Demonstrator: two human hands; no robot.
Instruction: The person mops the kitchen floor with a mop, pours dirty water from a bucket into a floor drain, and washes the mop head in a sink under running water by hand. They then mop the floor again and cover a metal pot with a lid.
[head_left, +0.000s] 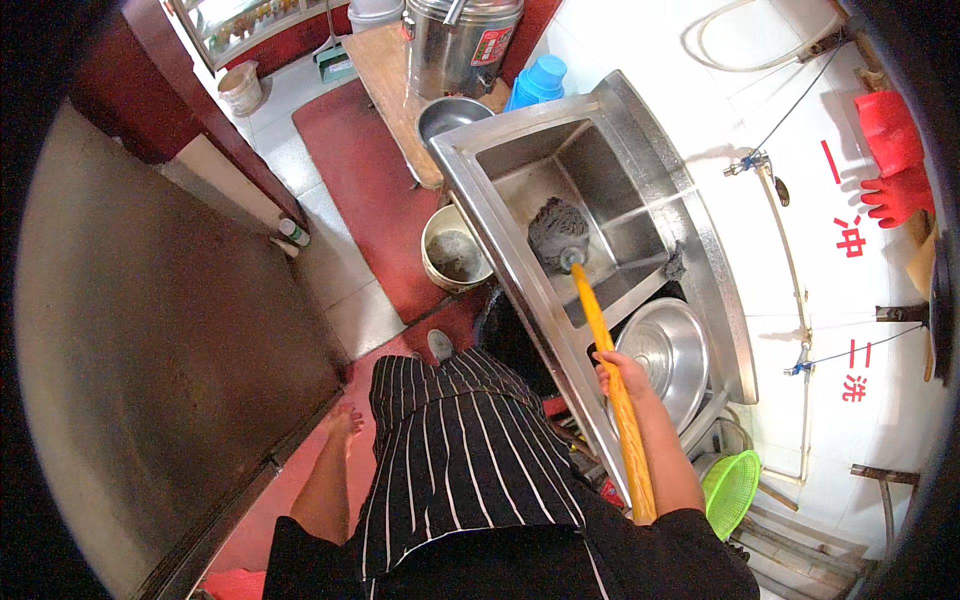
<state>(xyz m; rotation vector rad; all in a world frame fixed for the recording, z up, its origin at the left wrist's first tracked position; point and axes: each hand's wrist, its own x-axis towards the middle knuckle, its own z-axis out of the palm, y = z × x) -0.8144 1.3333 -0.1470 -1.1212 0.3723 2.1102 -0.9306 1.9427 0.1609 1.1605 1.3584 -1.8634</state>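
My right hand (626, 373) is closed around the yellow wooden handle (627, 427) of a mop, which slants up past my forearm. At its far end the wet grey mop head (555, 229) lies in a bunch on the floor of a stainless steel sink basin (626, 184). A round metal basin (664, 349) sits in the sink unit just beyond my right hand. Down at my left side hangs my left hand (345, 421), holding nothing, fingers slightly apart. It is nearest to the edge of a large dark tabletop (165, 322).
A pale bucket (429, 259) of murky water stands on the red mat (337, 165) beside the sink. Further off are a steel urn (454, 56), a dark bowl (454, 120) and blue plastic containers (536, 84). Taps (750, 165) and red gloves (892, 199) line the right wall, above a green basket (733, 489).
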